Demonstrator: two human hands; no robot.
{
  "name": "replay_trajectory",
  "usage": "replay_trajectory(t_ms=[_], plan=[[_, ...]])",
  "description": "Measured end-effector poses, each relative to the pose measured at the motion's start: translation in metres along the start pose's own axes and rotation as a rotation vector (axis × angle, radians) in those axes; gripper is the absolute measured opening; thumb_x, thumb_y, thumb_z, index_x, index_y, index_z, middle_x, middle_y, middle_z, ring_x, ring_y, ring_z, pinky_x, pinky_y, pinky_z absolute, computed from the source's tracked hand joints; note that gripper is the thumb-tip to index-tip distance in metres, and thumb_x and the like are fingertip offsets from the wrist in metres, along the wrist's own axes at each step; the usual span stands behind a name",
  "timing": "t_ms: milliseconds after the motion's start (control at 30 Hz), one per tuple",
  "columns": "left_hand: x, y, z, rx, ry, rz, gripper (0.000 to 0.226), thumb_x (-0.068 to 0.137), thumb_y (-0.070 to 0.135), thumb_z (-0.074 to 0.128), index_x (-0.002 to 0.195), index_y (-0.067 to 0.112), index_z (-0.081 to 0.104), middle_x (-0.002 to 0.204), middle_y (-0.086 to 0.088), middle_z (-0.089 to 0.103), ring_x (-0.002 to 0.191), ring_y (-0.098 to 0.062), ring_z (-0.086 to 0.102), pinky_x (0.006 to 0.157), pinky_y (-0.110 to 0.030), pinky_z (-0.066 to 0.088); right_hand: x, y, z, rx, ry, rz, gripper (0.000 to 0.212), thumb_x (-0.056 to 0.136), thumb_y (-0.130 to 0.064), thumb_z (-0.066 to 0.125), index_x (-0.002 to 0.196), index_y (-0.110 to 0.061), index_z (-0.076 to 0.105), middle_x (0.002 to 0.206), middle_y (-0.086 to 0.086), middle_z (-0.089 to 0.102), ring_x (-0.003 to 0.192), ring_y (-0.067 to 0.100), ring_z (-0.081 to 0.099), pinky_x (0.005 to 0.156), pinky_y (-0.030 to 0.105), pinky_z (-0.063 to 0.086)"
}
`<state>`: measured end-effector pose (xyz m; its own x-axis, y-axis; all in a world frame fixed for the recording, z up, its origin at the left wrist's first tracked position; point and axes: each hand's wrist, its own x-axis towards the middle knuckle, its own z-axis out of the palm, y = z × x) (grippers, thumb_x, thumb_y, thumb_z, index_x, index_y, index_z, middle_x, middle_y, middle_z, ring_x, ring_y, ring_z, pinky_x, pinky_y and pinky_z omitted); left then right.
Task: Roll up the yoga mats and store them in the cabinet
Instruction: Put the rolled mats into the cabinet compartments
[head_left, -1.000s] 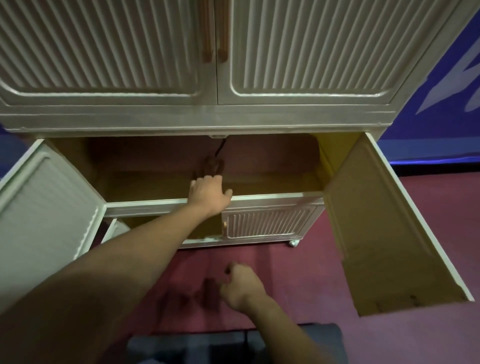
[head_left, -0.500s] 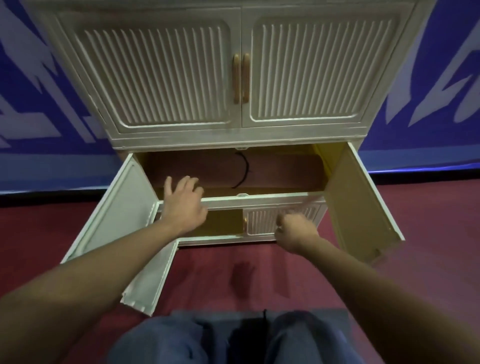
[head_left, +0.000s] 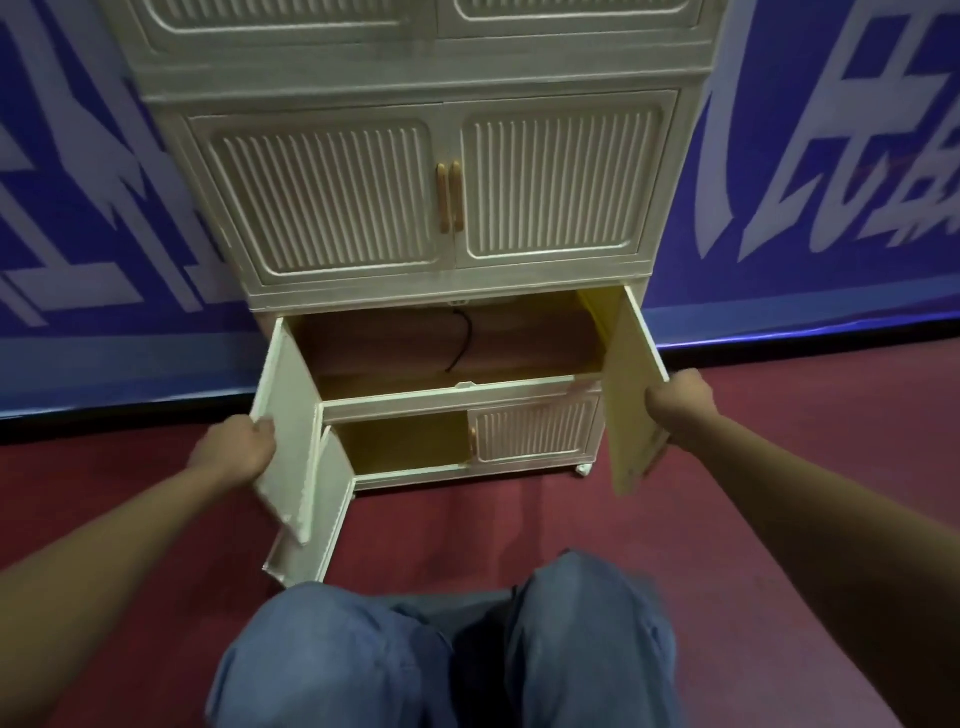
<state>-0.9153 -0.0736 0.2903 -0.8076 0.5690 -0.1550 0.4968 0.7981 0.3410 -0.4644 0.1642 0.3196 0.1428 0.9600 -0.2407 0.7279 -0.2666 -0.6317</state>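
Note:
The cream ribbed cabinet (head_left: 447, 291) stands against the wall with both doors of its middle compartment (head_left: 447, 384) swung out. Inside, a long brown shape (head_left: 395, 340) with a black cord (head_left: 462, 338) fills the back; I cannot tell whether it is a rolled mat. My left hand (head_left: 239, 452) grips the outer edge of the left door (head_left: 283, 415). My right hand (head_left: 680, 400) grips the outer edge of the right door (head_left: 631, 395).
In the bottom compartment the left door (head_left: 317, 525) hangs open and the right door (head_left: 535, 428) is closed. The upper doors (head_left: 447, 192) are closed. My knees in blue jeans (head_left: 441, 649) rest on the red carpet (head_left: 779, 519). A blue banner (head_left: 805, 182) covers the wall.
I have drawn back from the cabinet. My left hand left the shelf edge and took the left door; my right hand rose from the floor and took the right door.

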Motion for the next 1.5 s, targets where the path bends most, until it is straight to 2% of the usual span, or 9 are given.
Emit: replay_trajectory(t_ms=[267, 467, 567, 633, 767, 967, 1167, 1367, 1500], plan=[[-0.036, 0.065, 0.047, -0.553, -0.124, -0.098, 0.060, 0.100, 0.056, 0.037, 0.137, 0.011, 0.050, 0.130, -0.019, 0.062, 0.111, -0.041, 0.064, 0.091, -0.053, 0.058, -0.035, -0.028, 0.065, 0.360, -0.163, -0.031, 0.037, 0.097, -0.032, 0.058, 0.117, -0.001, 0.058, 0.108, 0.019, 0.067, 0.091, 0.036, 0.070, 0.079, 0.055, 0.061], [-0.024, 0.129, 0.060, -0.785, -0.277, -0.114, 0.079, 0.092, 0.073, 0.044, 0.143, 0.012, 0.049, 0.130, -0.008, 0.062, 0.115, -0.031, 0.063, 0.093, -0.041, 0.050, -0.035, -0.076, 0.096, 0.419, -0.197, -0.041, 0.036, 0.087, -0.030, 0.064, 0.099, 0.004, 0.061, 0.079, 0.016, 0.065, 0.065, 0.028, 0.064, 0.062, 0.038, 0.055], [-0.005, 0.165, 0.059, -0.850, -0.345, -0.054, 0.070, 0.101, 0.067, 0.036, 0.144, 0.014, 0.049, 0.114, -0.005, 0.064, 0.102, -0.024, 0.064, 0.080, -0.036, 0.047, -0.028, -0.105, 0.118, 0.481, -0.227, -0.016, 0.054, 0.087, -0.036, 0.067, 0.122, 0.003, 0.058, 0.107, 0.019, 0.065, 0.079, 0.031, 0.066, 0.069, 0.039, 0.057], [0.012, 0.186, 0.059, -0.896, -0.403, -0.024, 0.076, 0.102, 0.068, 0.031, 0.156, 0.015, 0.038, 0.142, -0.010, 0.056, 0.118, -0.026, 0.060, 0.094, -0.040, 0.047, -0.020, -0.128, 0.132, 0.564, -0.251, 0.039, 0.064, 0.089, -0.042, 0.065, 0.140, -0.007, 0.047, 0.134, 0.014, 0.054, 0.111, 0.038, 0.060, 0.094, 0.052, 0.054], [0.042, 0.210, 0.061, -1.063, -0.475, 0.047, 0.072, 0.105, 0.063, 0.027, 0.164, 0.022, 0.017, 0.170, -0.005, 0.019, 0.154, -0.030, 0.024, 0.124, -0.054, 0.023, -0.004, -0.165, 0.151, 0.715, -0.366, 0.003, 0.027, 0.102, -0.022, 0.045, 0.125, -0.012, 0.057, 0.119, 0.010, 0.060, 0.091, 0.023, 0.056, 0.101, 0.048, 0.048], [0.051, 0.230, 0.080, -1.211, -0.492, 0.106, 0.066, 0.106, 0.055, 0.034, 0.163, 0.025, 0.020, 0.170, -0.003, 0.017, 0.155, -0.026, 0.020, 0.125, -0.050, 0.016, 0.013, -0.181, 0.169, 0.798, -0.457, -0.141, 0.041, 0.105, -0.012, 0.040, 0.146, -0.014, 0.044, 0.140, 0.005, 0.050, 0.118, 0.019, 0.049, 0.110, 0.042, 0.037], [0.010, 0.157, 0.201, -1.036, -0.549, -0.136, 0.055, 0.103, 0.053, 0.047, 0.144, 0.018, 0.054, 0.142, -0.006, 0.057, 0.125, -0.024, 0.056, 0.105, -0.039, 0.041, -0.012, -0.092, 0.234, 0.662, -0.498, 0.111, 0.023, 0.092, -0.020, 0.053, 0.112, -0.014, 0.061, 0.095, 0.002, 0.058, 0.084, 0.018, 0.055, 0.081, 0.037, 0.051], [-0.046, 0.073, 0.305, -0.512, -0.494, -0.491, 0.052, 0.107, 0.025, 0.050, 0.148, -0.007, 0.044, 0.152, -0.025, 0.047, 0.138, -0.037, 0.048, 0.111, -0.037, 0.039, -0.015, -0.023, 0.250, 0.486, -0.518, 0.243, 0.011, 0.093, -0.016, 0.055, 0.083, -0.015, 0.050, 0.078, 0.003, 0.049, 0.071, 0.020, 0.046, 0.064, 0.030, 0.041], [-0.059, 0.097, 0.327, -0.680, -0.586, -0.572, 0.024, 0.103, 0.014, 0.060, 0.117, -0.004, 0.056, 0.125, -0.016, 0.058, 0.108, -0.024, 0.053, 0.091, -0.036, 0.045, 0.011, -0.009, 0.238, 0.510, -0.437, 0.256, 0.008, 0.093, -0.017, 0.055, 0.092, -0.008, 0.056, 0.080, 0.009, 0.055, 0.077, 0.023, 0.055, 0.071, 0.036, 0.047]])
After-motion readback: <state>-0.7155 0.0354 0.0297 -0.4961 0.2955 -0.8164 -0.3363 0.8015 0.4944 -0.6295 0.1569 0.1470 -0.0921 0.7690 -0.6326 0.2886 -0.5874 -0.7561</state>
